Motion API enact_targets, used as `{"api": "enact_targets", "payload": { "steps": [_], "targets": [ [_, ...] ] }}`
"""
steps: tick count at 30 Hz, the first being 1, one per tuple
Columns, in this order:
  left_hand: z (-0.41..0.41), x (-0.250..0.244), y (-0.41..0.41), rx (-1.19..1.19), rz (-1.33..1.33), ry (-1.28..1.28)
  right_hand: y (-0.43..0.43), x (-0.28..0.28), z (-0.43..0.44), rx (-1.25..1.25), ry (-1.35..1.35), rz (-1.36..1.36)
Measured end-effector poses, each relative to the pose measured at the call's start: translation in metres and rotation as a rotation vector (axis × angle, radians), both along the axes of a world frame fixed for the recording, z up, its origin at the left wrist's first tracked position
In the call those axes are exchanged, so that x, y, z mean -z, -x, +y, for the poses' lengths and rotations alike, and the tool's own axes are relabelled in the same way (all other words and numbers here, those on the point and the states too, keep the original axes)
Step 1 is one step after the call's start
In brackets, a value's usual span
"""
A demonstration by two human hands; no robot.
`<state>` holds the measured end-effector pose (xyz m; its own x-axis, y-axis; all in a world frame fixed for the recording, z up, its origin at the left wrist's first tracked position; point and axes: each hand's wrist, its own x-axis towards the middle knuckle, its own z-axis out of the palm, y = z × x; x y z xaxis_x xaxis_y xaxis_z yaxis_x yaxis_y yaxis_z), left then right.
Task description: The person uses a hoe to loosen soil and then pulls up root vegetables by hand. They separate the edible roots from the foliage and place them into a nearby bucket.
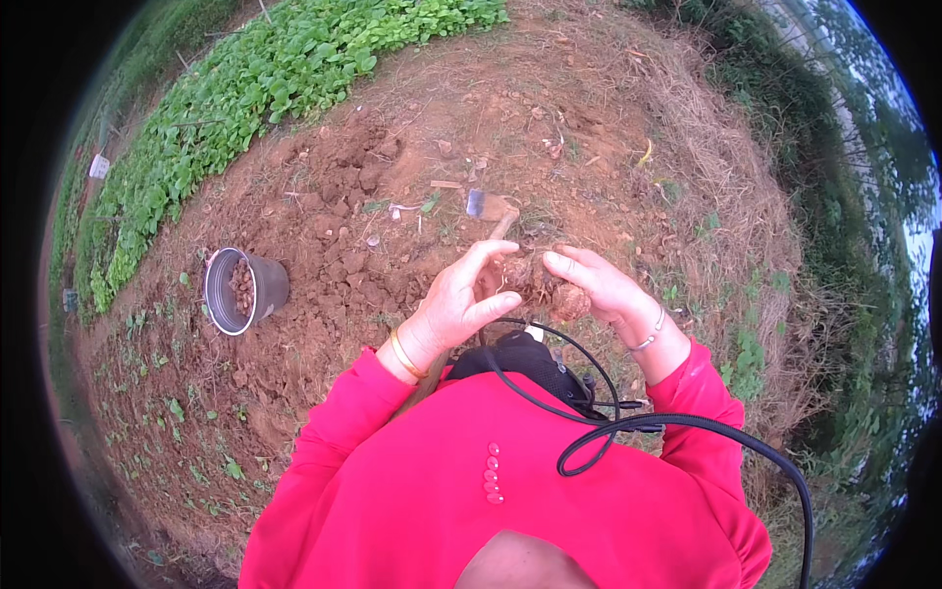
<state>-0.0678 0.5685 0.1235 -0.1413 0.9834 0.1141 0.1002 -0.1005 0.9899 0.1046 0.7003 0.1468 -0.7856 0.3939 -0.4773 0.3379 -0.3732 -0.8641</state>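
Observation:
Between my two hands is a clump of brown, soil-covered tubers (569, 301) with fibrous roots. My right hand (600, 286) has its fingers closed around the right side of the clump, the thumb lying over the top. On the other side my left hand (467, 293) is cupped, thumb and fingers apart, beside the clump; whether it touches it cannot be told. Just beyond my hands a hoe's metal blade (486, 204) lies on the soil, its wooden handle (505, 224) running back towards me and partly hidden by my left hand.
A grey plastic bucket (271, 286) with brown tubers inside leans on loose, clumpy soil to the left. Green leafy plants (294, 73) grow at the upper left. Dry grass (728, 184) and shrubs line the right. A black cable (706, 420) loops across my front.

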Motion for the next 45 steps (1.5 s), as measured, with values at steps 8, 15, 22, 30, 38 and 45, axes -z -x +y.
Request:
{"api": "enact_targets", "payload": {
  "steps": [8,15,22,30,38,45],
  "targets": [
    [-0.009,0.003,-0.002,-0.14,0.401,-0.109,0.014,-0.008,-0.013,-0.1,0.067,-0.1],
    [-0.011,0.001,-0.009,-0.362,0.342,0.043,0.026,0.001,-0.031,-0.18,-0.385,0.013],
    [-0.012,0.012,-0.004,-0.307,0.218,-0.073,0.025,0.002,-0.04,-0.232,-0.543,0.03],
    [-0.017,0.023,0.004,-0.196,-0.05,-0.083,0.021,0.003,-0.045,-0.186,-0.311,0.093],
    [-0.01,0.05,0.009,-0.398,-0.926,-0.027,0.042,0.006,-0.037,0.158,0.137,0.276],
    [-0.01,0.027,0.006,-0.284,-1.101,0.24,0.046,0.016,-0.033,0.3,0.135,0.416]
  ]
}}
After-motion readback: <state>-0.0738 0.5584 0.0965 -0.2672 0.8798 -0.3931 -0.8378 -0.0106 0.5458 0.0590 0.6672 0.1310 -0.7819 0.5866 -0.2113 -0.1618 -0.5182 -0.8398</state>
